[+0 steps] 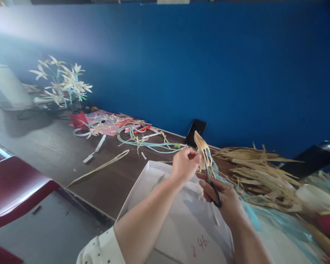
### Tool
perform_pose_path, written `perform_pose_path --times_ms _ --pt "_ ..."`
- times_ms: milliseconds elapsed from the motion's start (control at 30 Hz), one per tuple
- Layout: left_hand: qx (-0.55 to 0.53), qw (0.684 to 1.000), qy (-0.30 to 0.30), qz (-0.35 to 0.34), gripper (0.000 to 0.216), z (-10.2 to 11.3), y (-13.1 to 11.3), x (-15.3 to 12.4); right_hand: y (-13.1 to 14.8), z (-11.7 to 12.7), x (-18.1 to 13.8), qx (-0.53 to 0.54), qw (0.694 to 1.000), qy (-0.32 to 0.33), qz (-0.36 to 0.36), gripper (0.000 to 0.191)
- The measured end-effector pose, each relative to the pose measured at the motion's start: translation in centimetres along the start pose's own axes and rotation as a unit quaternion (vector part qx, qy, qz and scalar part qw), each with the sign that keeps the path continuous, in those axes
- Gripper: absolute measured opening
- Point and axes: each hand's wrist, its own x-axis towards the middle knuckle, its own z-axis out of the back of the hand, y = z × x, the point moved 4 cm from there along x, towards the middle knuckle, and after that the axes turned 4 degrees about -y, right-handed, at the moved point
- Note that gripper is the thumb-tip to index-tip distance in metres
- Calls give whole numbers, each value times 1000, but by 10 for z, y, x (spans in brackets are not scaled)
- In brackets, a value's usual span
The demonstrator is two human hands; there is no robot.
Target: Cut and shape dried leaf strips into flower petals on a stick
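My left hand (185, 165) is closed in a pinch on a pale dried husk (202, 146), whose lower part is cut into narrow strips. In my right hand (222, 194) are black-handled scissors (216, 196), fingers wrapped round the loops. The blades point up among the strips, just right of my left fingertips; how far apart they are I cannot make out. Both hands are over a shallow white box lid (167, 216) with red handwritten digits on it. Thin husk scraps lie in the lid beneath my right hand.
A heap of dried husks (255, 172) lies at the right. Against the blue wall leans a dark phone (195, 130). Pale blue cord (154, 146) and scraps spread across the brown table (104, 194). White husk flowers (68, 80) stand in a red pot (79, 120) at the left.
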Motion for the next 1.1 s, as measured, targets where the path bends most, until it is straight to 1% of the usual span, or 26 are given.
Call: perform_pose_path --times_ms 133,267,500,600,800,933,1100 --pt "-7 1000 22 1 19 -2 0 0 2 1 0 -6 1000 1 -3 40" --pt "-3 999 36 2 19 -3 0 -1 4 2 0 -6 1000 -7 4 43" --pt "28 998 43 -42 18 -1 -4 -3 6 2 -2 -14 1000 -14 3 50" --pt "43 997 48 -46 17 -2 -4 -4 6 2 -1 -18 1000 -17 0 51" --pt "45 996 62 -45 17 -4 -4 -5 7 3 0 -9 1000 -23 0 47" --pt "31 997 69 -25 18 -5 -3 -3 8 2 -1 -13 1000 -27 -2 40" --pt "-8 999 42 -4 17 -3 0 0 8 1 -2 -23 1000 2 9 32"
